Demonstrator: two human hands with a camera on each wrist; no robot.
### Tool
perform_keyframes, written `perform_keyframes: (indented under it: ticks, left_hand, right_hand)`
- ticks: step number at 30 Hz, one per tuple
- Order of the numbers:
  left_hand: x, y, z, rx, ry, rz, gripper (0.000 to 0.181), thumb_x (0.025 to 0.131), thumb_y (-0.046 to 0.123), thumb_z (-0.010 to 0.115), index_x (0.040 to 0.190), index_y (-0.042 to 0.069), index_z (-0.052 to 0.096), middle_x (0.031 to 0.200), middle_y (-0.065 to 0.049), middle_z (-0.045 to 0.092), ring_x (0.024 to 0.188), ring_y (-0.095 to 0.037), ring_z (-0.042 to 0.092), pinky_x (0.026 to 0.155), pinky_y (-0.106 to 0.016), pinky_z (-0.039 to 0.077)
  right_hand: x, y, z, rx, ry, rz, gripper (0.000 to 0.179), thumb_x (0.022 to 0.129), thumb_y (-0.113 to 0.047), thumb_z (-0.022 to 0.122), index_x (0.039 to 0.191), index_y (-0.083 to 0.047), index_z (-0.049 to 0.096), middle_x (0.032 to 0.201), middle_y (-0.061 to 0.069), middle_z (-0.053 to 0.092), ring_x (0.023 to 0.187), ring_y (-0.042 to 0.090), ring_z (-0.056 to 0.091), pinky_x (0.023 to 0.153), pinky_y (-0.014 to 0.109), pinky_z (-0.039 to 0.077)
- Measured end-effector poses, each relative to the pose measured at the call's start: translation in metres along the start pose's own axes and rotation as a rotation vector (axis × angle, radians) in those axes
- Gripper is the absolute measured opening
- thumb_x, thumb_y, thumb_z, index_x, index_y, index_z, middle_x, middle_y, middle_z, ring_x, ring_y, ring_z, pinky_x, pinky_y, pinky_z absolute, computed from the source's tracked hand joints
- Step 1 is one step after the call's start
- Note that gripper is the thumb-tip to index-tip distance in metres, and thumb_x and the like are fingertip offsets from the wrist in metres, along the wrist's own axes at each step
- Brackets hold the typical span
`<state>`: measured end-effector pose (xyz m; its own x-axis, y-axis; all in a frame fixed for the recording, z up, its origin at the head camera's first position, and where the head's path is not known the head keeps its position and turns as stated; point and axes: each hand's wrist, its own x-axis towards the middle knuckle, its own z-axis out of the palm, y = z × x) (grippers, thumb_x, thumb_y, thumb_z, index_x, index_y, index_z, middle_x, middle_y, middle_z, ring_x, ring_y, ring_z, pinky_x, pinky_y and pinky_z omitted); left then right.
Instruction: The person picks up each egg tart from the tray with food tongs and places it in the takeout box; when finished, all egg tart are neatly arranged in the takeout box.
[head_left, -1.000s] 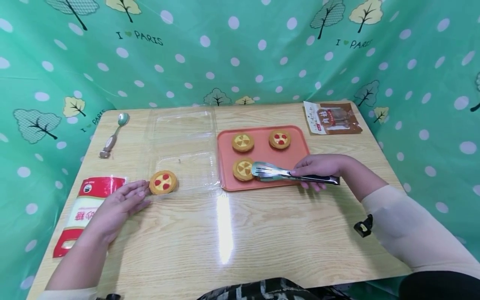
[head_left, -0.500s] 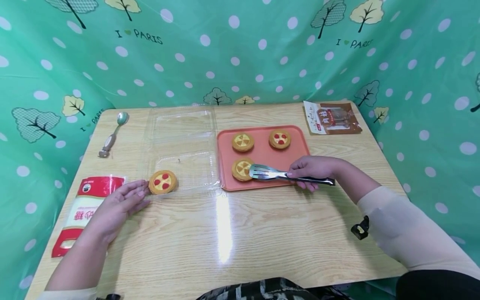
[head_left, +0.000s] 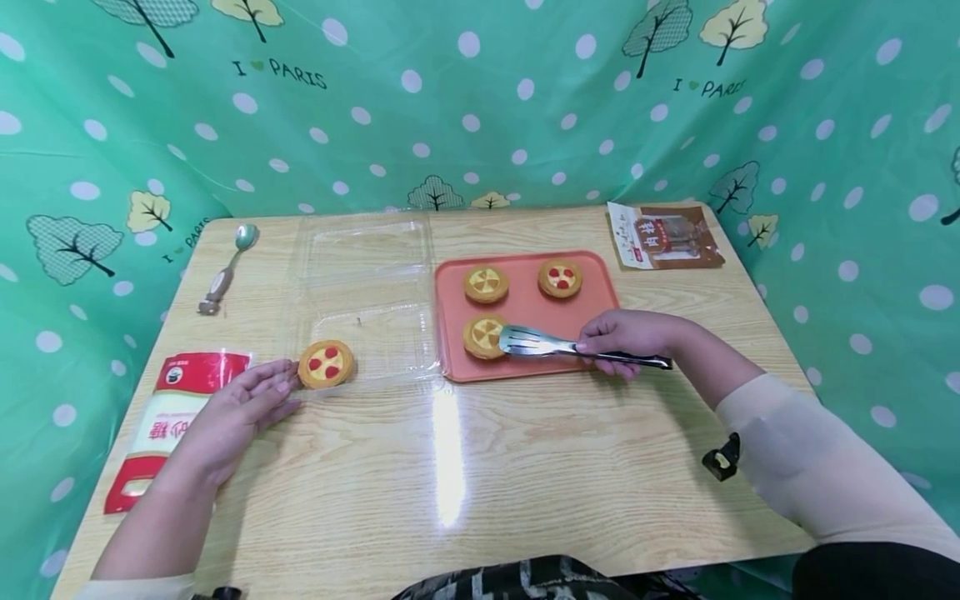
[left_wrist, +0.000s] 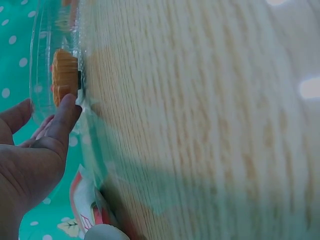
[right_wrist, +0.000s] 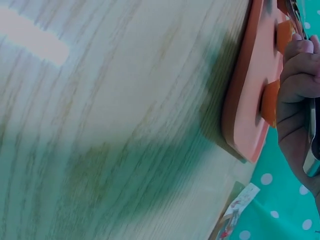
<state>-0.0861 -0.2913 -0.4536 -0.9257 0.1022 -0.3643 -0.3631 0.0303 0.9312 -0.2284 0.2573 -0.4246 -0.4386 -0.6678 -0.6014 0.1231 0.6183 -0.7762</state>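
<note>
My left hand (head_left: 243,414) reaches the near left corner of the clear plastic container (head_left: 375,312), its extended fingers touching the edge. Right by its fingertips, an egg tart with red topping (head_left: 326,364) sits inside; the left wrist view shows this tart's fluted side (left_wrist: 65,77). My right hand (head_left: 622,339) grips metal tongs (head_left: 536,342) by their dark handle. The tong tips overlap the right edge of a yellow-topped tart (head_left: 483,337) on the pink tray (head_left: 527,377). Two more tarts lie behind it: one yellow (head_left: 486,284), one red-topped (head_left: 559,277).
A red-and-white bag (head_left: 168,425) lies under and beside my left forearm. Farther back on the left is a spoon (head_left: 228,271). A brown and white food packet (head_left: 666,237) lies at the back right. Patterned green cloth (head_left: 480,100) hangs around the table.
My right hand and the tongs have shifted slightly left, the tong blades drawing closer together at the near tart. My left hand stays in place.
</note>
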Motion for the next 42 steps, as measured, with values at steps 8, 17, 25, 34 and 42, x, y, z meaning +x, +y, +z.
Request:
perform_keyframes:
  ticks: [8,17,25,34,42]
  left_hand:
    - [0.000,0.002,0.001,-0.004,0.001,-0.001,0.067,0.099,0.023,0.060,0.152,0.000,0.026,0.148,-0.008,0.040,0.114,0.004,0.060,0.092,-0.021,0.054]
    - [0.001,0.001,0.001,-0.007,-0.004,0.005,0.067,0.099,0.023,0.060,0.151,-0.001,0.027,0.147,-0.008,0.039,0.114,0.003,0.060,0.093,-0.021,0.054]
    - [0.001,0.000,0.000,-0.007,0.000,0.003,0.066,0.098,0.023,0.060,0.151,-0.001,0.028,0.147,-0.008,0.039,0.114,0.003,0.060,0.092,-0.022,0.054]
    - [0.001,0.001,-0.001,-0.003,0.004,0.003,0.066,0.098,0.023,0.061,0.151,-0.001,0.028,0.147,-0.009,0.038,0.114,0.002,0.060,0.092,-0.021,0.054]
    - [0.001,0.001,-0.002,0.009,0.006,-0.004,0.066,0.098,0.024,0.061,0.151,0.000,0.029,0.147,-0.008,0.039,0.113,0.002,0.061,0.092,-0.020,0.054]
  right_hand:
    - [-0.004,-0.016,-0.005,-0.010,0.033,-0.031,0.051,0.103,-0.035,0.051,0.103,0.016,0.051,0.065,0.009,0.059,0.043,0.015,0.050,0.039,0.024,0.044]
    - [0.004,-0.047,-0.007,-0.077,0.049,-0.059,0.051,0.101,-0.039,0.052,0.095,0.011,0.055,0.063,0.011,0.057,0.044,0.018,0.051,0.042,0.029,0.045]
    - [0.027,-0.069,-0.003,-0.119,0.022,-0.131,0.051,0.101,-0.038,0.053,0.096,0.013,0.055,0.064,0.010,0.057,0.043,0.019,0.052,0.043,0.028,0.047]
    - [0.058,-0.096,0.004,-0.174,0.023,-0.140,0.051,0.100,-0.043,0.054,0.097,0.008,0.058,0.065,0.010,0.059,0.045,0.018,0.052,0.042,0.026,0.044]
    - [0.084,-0.121,0.009,-0.210,-0.022,-0.161,0.045,0.101,-0.041,0.053,0.091,0.003,0.059,0.065,0.009,0.057,0.046,0.017,0.051,0.043,0.027,0.043]
